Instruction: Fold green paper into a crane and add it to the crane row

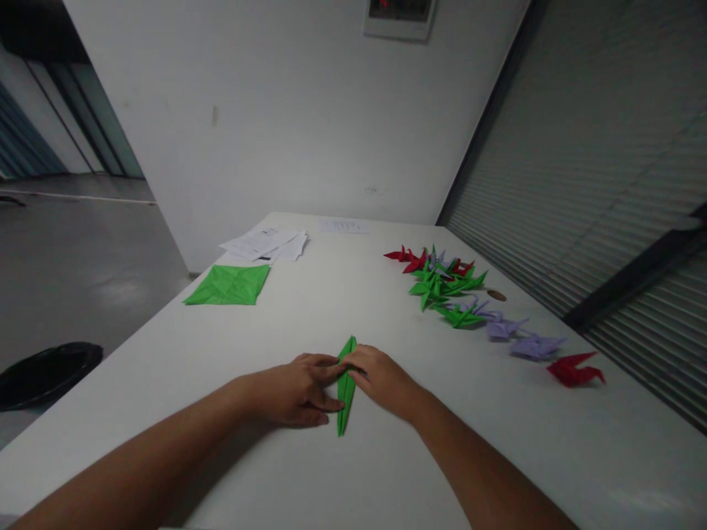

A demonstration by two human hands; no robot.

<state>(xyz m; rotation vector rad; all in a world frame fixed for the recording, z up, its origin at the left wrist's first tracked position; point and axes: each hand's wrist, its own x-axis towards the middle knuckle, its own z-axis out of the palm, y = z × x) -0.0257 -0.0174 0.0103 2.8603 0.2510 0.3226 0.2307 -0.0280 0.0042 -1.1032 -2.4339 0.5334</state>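
A narrow, pointed strip of folded green origami paper (pixel 343 401) lies on the white table, its long axis running away from me. My left hand (pixel 306 390) rests against its left side, fingers spread, with fingertips touching the paper at its middle and upper part. From the right, my right hand (pixel 381 377) has its fingers drawn together on the upper half of the strip, thumb and forefinger closed at its edge. The fingers cover part of the folded paper's upper section.
A creased green paper sheet (pixel 229 285) lies at the left edge, with printed papers (pixel 268 244) behind it. Several folded paper cranes (pixel 442 283) line the right side, a red crane (pixel 573 369) nearest. A black-lined bin (pixel 49 375) stands left of the table (pixel 309 294).
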